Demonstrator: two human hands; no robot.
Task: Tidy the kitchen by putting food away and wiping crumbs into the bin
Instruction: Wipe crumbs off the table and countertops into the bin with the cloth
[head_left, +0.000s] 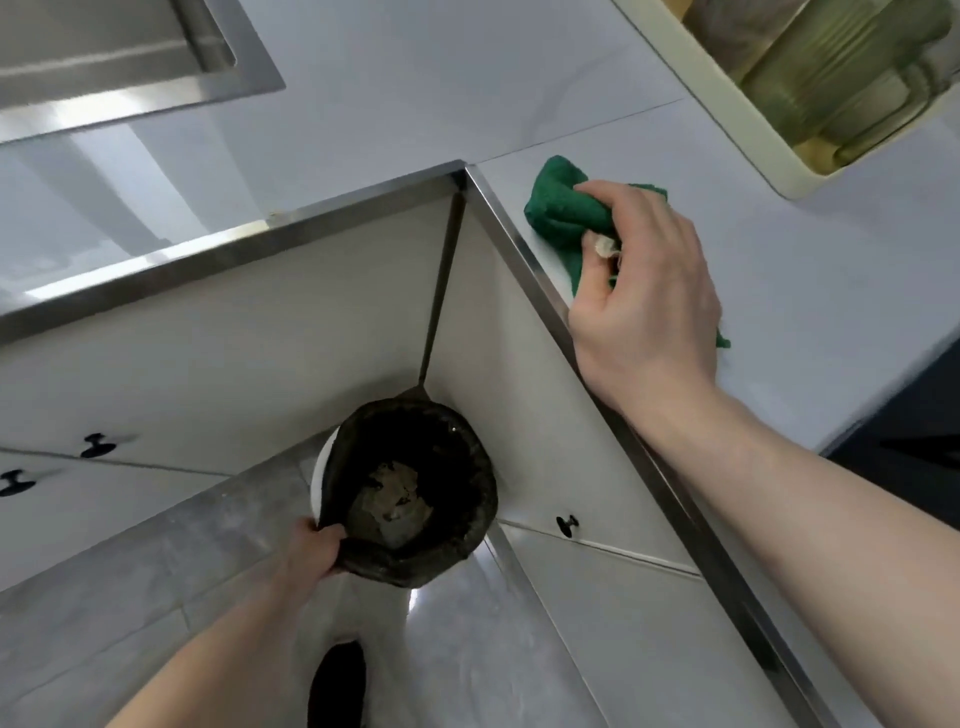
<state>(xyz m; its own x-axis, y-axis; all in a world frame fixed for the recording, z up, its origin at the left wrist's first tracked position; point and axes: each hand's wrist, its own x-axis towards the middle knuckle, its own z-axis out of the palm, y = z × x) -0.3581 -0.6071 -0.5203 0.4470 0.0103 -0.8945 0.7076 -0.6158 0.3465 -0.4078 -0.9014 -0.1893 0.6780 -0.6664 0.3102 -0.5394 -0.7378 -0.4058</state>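
Nearest the camera, low in the head view, grey floor tiles (156, 561) with a dark shoe tip (337, 686) showing between the forearms. Left hand (306, 551) reaches down, fingers curled over the near rim of the bin (410, 493), thumb inside the lip; the bin is round, lined with a black bag, pale scraps lying at the bottom. It sits in the inside corner where two runs of white cabinet fronts (223, 364) meet, below the overhanging edge; black knobs (93, 446) on the doors to the left and one to the right of the bin. A steel trim strip (519, 234) runs along the surface edge on both runs and turns at the corner directly above the bin. Right hand (649, 291) rests on the white surface (415, 104) just beyond the trim, fingers bent round a bunched green cloth (558, 213), gripping it; the cloth lies flat against the surface close to the edge, right of the corner. A small pale scrap shows at the fingertips; cannot tell what it is. Beyond the cloth the surface is bare up to a thin seam line. Far left, a steel sink (130, 57) set into the surface. Far right, a cream tray (727, 109) holding greenish glass jars, well apart from the cloth.
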